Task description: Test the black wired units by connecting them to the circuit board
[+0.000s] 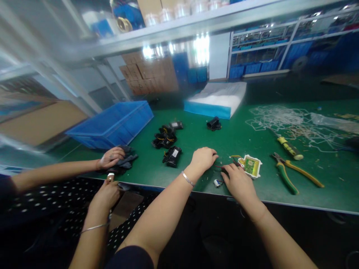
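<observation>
My left hand (pixel 203 158), with a bracelet at its wrist, is closed just above the green tabletop. Its fingertips are pressed together, and what they hold, if anything, is hidden. Thin red and black wires (pixel 219 167) run between my two hands, and the curled fingers of my right hand (pixel 239 181) are closed on them. Touching distance from those fingers is an open white housing (pixel 257 175) with a green circuit board (pixel 250 166) inside and a yellow lead at its left. A small white cylindrical part (pixel 216 183) lies below the wires, near the table edge.
Pliers (pixel 286 170) and a yellow-handled screwdriver (pixel 290 148) lie at right, before tangled white wire (pixel 283 117). Black parts (pixel 172 156) and a blue bin (pixel 112 125) stand left. Beside me, a co-worker's hands (pixel 112 157) hold a dark cloth and a tool.
</observation>
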### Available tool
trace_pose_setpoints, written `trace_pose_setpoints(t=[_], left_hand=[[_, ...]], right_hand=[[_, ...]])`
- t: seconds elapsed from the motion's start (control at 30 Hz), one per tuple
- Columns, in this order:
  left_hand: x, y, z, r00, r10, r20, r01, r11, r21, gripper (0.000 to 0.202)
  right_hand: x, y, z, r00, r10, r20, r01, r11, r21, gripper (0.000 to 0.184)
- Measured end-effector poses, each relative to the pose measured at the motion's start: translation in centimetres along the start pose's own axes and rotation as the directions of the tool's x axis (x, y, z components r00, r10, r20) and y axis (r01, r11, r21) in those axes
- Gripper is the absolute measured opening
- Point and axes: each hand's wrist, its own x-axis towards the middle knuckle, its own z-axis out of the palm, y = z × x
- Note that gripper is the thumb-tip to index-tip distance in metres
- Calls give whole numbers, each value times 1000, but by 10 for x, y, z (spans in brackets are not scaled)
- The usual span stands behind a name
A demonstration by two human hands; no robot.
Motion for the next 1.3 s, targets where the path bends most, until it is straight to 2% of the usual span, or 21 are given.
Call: trace_pose_setpoints(t=[0.1, 0.2, 0.23, 0.3, 0.37, 0.43, 0.5, 0.53, 0.6, 0.63, 0.73, 0.8, 0.87, 0.93, 1.0, 1.07, 1.1, 1.17, 1.23, 1.27, 1.3], left_hand=[[3, -3, 2, 989, -126, -80, 130, 991, 43, 32], [5, -10, 2, 985, -135, -108, 125, 988, -95, 35], [5, -13, 2, 986, -128, -110, 109, 980, -168, 37], [6, -21, 3, 987, -121, -110, 80, 944, -321, 41], [6, -30, 6, 988, -105, -113, 38, 876, -481, 42], [7, -38, 11, 993, -68, -100, -13, 766, -643, 44], [8, -41, 18, 996, -36, -80, -37, 653, -756, 42], [8, -41, 22, 996, -38, -77, -36, 629, -777, 39], [8, -39, 26, 992, -71, -101, -30, 654, -756, 29], [8, -37, 27, 988, -97, -123, -23, 686, -727, 25], [9, -32, 28, 962, -196, -189, 32, 769, -638, 20], [11, -31, 27, 942, -251, -222, 69, 795, -603, 20], [14, -31, 27, 927, -287, -243, 96, 806, -584, 20], [16, -31, 27, 918, -308, -251, 113, 808, -578, 20], [17, -31, 27, 915, -316, -250, 122, 807, -577, 20], [18, -30, 27, 917, -315, -245, 122, 806, -580, 21], [18, -30, 27, 918, -313, -244, 120, 804, -583, 21], [18, -29, 27, 919, -308, -245, 112, 801, -588, 21], [19, -29, 28, 922, -302, -241, 106, 798, -593, 22], [19, -30, 29, 924, -299, -237, 106, 798, -594, 23], [19, -30, 30, 926, -297, -234, 106, 798, -593, 23]], right_hand=[[4, -7, 5, 998, -42, -43, 40, 998, -38, 36], [11, -13, 4, 994, -87, -70, 85, 996, -30, 50], [13, -15, 3, 993, -97, -74, 94, 995, -43, 49], [17, -16, -2, 993, -94, -72, 87, 992, -95, 34], [19, -18, -8, 996, -65, -68, 54, 987, -149, 20], [21, -21, -14, 993, -74, -87, 57, 983, -177, 23], [23, -25, -18, 980, -164, -118, 143, 976, -163, 26], [24, -27, -19, 968, -224, -117, 208, 969, -137, 26], [26, -28, -19, 949, -310, -59, 307, 950, -56, 29], [27, -28, -19, 951, -308, -5, 308, 951, -16, 31], [30, -20, -15, 968, -154, 198, 148, 988, 45, 35], [31, -9, -13, 950, -42, 310, 27, 998, 52, 39], [33, 3, -13, 918, -9, 397, -33, 994, 100, 43], [35, 14, -13, 896, -61, 440, -62, 964, 260, 47], [38, 22, -11, 916, -129, 381, -93, 853, 514, 47], [43, 22, -7, 965, -79, 250, -149, 619, 772, 44], [46, 19, -4, 979, -14, 202, -175, 449, 876, 41], [54, 9, 4, 975, 109, 194, -197, 21, 980, 35], [63, -5, 12, 959, 161, 232, -155, -385, 910, 29], [67, -11, 16, 953, 173, 248, -122, -528, 840, 27], [72, -16, 19, 947, 187, 261, -89, -627, 774, 25]])
